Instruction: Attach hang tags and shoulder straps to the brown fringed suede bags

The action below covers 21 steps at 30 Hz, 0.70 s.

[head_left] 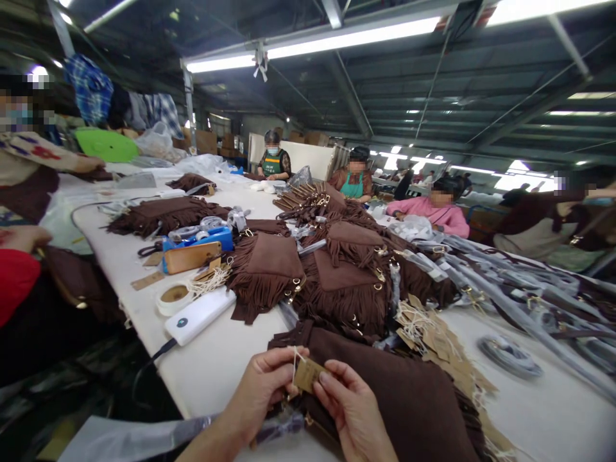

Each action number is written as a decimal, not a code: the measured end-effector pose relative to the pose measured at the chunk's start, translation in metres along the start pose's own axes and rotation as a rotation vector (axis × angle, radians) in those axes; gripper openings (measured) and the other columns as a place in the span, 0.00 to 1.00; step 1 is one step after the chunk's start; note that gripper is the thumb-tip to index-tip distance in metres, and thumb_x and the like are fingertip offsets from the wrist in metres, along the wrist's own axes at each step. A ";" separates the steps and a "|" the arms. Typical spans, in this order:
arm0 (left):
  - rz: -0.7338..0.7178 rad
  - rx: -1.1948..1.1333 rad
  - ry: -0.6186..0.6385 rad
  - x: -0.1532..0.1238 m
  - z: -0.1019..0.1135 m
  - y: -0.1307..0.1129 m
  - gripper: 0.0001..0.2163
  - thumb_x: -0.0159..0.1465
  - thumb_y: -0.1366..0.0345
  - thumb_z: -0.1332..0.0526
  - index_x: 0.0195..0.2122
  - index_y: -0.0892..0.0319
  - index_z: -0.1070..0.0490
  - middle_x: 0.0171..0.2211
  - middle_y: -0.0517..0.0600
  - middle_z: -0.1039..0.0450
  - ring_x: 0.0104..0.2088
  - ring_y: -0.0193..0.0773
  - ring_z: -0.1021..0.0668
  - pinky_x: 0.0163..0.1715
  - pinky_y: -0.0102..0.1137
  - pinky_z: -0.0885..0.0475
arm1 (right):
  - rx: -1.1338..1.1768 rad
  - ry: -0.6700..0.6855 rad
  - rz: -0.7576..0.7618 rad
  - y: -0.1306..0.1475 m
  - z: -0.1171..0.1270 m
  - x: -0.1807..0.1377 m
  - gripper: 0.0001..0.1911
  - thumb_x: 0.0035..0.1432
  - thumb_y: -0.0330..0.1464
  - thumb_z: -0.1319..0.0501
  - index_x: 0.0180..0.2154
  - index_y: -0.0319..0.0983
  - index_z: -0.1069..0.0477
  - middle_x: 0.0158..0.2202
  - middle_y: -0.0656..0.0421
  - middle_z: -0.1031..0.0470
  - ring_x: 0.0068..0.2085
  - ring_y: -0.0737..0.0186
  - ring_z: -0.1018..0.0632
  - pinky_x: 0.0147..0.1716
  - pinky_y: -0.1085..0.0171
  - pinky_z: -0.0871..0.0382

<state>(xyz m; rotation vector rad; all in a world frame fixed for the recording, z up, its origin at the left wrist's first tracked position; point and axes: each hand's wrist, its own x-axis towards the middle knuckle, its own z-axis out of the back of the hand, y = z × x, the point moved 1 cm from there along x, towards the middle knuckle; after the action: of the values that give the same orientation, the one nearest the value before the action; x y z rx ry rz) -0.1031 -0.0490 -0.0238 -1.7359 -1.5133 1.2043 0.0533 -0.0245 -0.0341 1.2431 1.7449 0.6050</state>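
Note:
A small brown cardboard hang tag [307, 376] is between my hands, just above a dark brown fringed bag [389, 385] lying on the table. My right hand [353, 401] pinches the tag's right side between thumb and fingers. With my left hand [264, 385] I pinch the white string [295, 362] looped from the tag's left end. Beneath my left hand lies a plastic-wrapped piece [279, 428], partly hidden by the hand. Right of the bag, many loose brown tags [440, 340] with white strings lie in a heap.
Fringed bags [269, 256] are piled ahead. A white power bank [199, 317], tape roll [173, 298] and phone [192, 256] lie on the left. Plastic-wrapped straps [524, 289] spread right, near a coiled strap [510, 356]. Several people sit around the table [192, 378].

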 end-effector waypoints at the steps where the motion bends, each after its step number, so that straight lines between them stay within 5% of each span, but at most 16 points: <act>1: -0.011 0.014 -0.011 -0.001 -0.001 0.000 0.24 0.41 0.56 0.24 0.39 0.59 0.18 0.32 0.52 0.22 0.21 0.26 0.32 0.19 0.22 0.44 | -0.002 -0.004 0.008 0.000 -0.001 0.000 0.26 0.22 0.37 0.18 0.27 0.39 0.25 0.27 0.65 0.26 0.29 0.68 0.22 0.30 0.71 0.20; 8: -0.139 0.217 -0.054 0.000 0.004 0.004 0.26 0.45 0.49 0.27 0.41 0.61 0.19 0.22 0.49 0.25 0.16 0.26 0.35 0.16 0.23 0.49 | -0.039 -0.027 0.048 -0.001 -0.004 0.000 0.25 0.22 0.37 0.20 0.26 0.38 0.26 0.24 0.65 0.28 0.27 0.68 0.24 0.27 0.70 0.21; 12: -0.247 0.406 0.050 -0.001 0.005 0.000 0.19 0.53 0.50 0.34 0.37 0.61 0.18 0.34 0.54 0.22 0.19 0.31 0.27 0.21 0.26 0.36 | -0.224 0.030 0.111 -0.004 -0.002 0.005 0.19 0.29 0.35 0.23 0.23 0.37 0.29 0.22 0.66 0.30 0.23 0.71 0.29 0.19 0.72 0.28; 16: -0.343 0.783 0.140 -0.009 -0.001 -0.019 0.11 0.59 0.62 0.40 0.35 0.58 0.18 0.32 0.51 0.21 0.27 0.38 0.23 0.29 0.29 0.30 | -0.387 0.135 0.189 -0.003 -0.002 0.005 0.15 0.37 0.37 0.28 0.25 0.38 0.30 0.21 0.66 0.32 0.21 0.70 0.32 0.15 0.72 0.36; 18: -0.466 0.941 0.087 -0.012 0.003 -0.037 0.10 0.59 0.66 0.41 0.35 0.56 0.19 0.33 0.51 0.20 0.35 0.41 0.22 0.37 0.30 0.29 | -0.558 0.185 0.280 0.003 0.000 0.000 0.12 0.44 0.38 0.32 0.29 0.38 0.27 0.25 0.62 0.28 0.25 0.65 0.28 0.18 0.69 0.33; 21: -0.616 0.997 -0.176 -0.012 0.028 -0.072 0.10 0.60 0.65 0.43 0.38 0.56 0.22 0.35 0.50 0.20 0.36 0.42 0.22 0.39 0.31 0.30 | -0.920 0.245 0.413 0.016 0.010 -0.010 0.16 0.48 0.33 0.35 0.42 0.41 0.23 0.40 0.57 0.21 0.32 0.60 0.23 0.30 0.64 0.27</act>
<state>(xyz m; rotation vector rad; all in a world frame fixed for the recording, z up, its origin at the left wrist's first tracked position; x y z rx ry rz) -0.1620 -0.0485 0.0275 -0.4808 -1.0735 1.4082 0.0711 -0.0291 -0.0231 0.8582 1.1163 1.6314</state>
